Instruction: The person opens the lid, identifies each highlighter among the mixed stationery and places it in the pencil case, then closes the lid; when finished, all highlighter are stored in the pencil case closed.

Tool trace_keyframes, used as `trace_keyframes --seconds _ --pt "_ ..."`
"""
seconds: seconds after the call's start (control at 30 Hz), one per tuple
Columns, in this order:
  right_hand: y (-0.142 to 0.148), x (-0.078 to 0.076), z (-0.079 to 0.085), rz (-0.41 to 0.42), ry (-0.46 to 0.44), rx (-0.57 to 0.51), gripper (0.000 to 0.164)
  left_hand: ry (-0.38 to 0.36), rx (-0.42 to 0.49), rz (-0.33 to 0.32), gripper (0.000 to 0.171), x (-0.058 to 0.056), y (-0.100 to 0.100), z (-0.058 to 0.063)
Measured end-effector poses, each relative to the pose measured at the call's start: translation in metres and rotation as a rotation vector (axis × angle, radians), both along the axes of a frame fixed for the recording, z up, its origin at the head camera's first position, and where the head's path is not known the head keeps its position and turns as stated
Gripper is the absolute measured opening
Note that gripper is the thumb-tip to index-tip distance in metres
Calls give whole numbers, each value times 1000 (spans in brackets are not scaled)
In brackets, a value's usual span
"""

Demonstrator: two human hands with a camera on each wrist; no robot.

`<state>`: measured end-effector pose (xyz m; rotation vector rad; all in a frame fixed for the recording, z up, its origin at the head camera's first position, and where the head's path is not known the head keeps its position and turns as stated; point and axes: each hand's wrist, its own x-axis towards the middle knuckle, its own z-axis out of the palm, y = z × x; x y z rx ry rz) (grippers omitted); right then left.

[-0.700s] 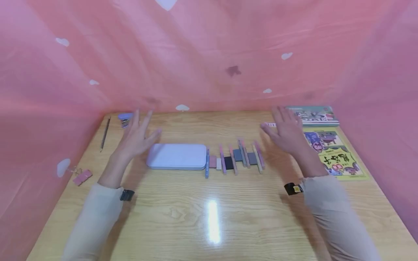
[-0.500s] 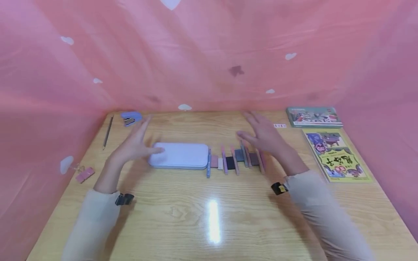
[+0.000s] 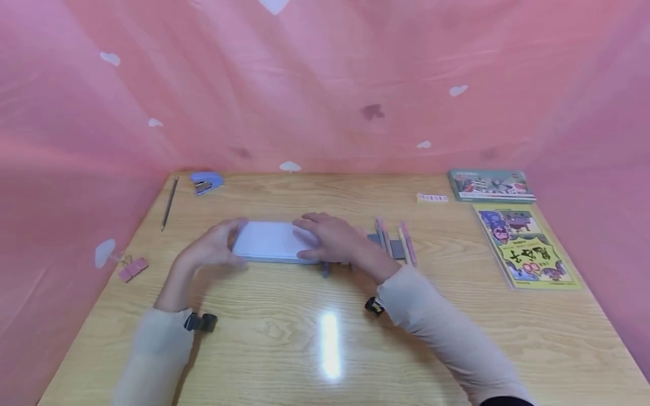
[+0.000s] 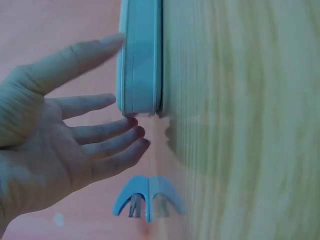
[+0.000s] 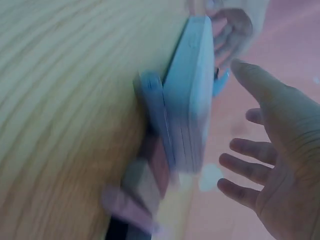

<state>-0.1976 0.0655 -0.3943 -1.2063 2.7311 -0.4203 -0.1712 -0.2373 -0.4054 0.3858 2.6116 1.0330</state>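
Observation:
A pale lavender pencil case [image 3: 273,241] lies flat on the wooden table between both hands. At its left end is my left hand [image 3: 212,245], thumb and fingers spread around the corner; in the left wrist view the thumb tip overlaps the case's edge and the fingers [image 4: 107,134] reach loosely past its end. My right hand [image 3: 332,239] hovers at the case's right end, its spread fingers [image 5: 245,167] apart from the case in the right wrist view. A blue pen [image 5: 156,112] lies along that end, followed by small blocks [image 5: 142,182] and more pens, partly hidden by my right forearm.
Further right lie several slim pens [image 3: 408,243]. A stapler [image 3: 206,182], a pencil [image 3: 170,204] and a pink binder clip [image 3: 133,270] are at the left. At the right are a yellow book [image 3: 528,246], a green box [image 3: 491,186] and a small strip [image 3: 432,198]. Pink cloth [image 3: 325,84] walls the table.
My right hand has swept left from beside the books, over the pens, to the pencil case. My left hand has come down and closer to the case's left end. The case stays in place.

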Motion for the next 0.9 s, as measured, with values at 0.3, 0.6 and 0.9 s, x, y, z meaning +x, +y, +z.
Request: trace_keyframes --seconds 0.3,0.6,0.9 --pt "-27 3 -5 25 30 135 61 -16 -14 14 103 -7 -1 -12" --pt "-40 -2 -7 -7 32 200 69 -56 142 47 101 -12 -7 -27" --pt "-45 -11 1 32 16 224 72 -71 186 96 103 -13 -12 -31"
